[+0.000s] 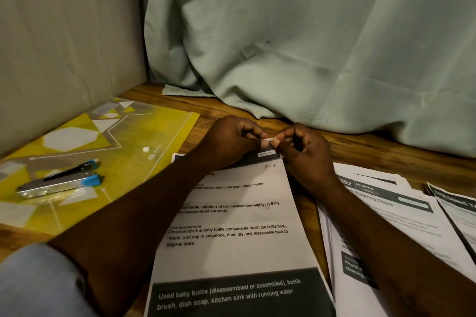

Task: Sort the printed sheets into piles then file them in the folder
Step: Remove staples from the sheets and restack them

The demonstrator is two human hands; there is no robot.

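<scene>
Seemingly midway: printed sheets (386, 203) in three piles across the wooden surface's (373, 147) near right, yellow folder (154, 131) at its left edge under a stapler (61, 183), filing not begun, left hand (229, 141) and right hand (304, 154), fingers curled, pinching a small white strip (269, 139) above the centre pile's (231, 213) top edge.

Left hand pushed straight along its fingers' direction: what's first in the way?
The right hand; the left hand points at it, both pinching a small white strip between them. Depth looks matched, not certain.
</scene>
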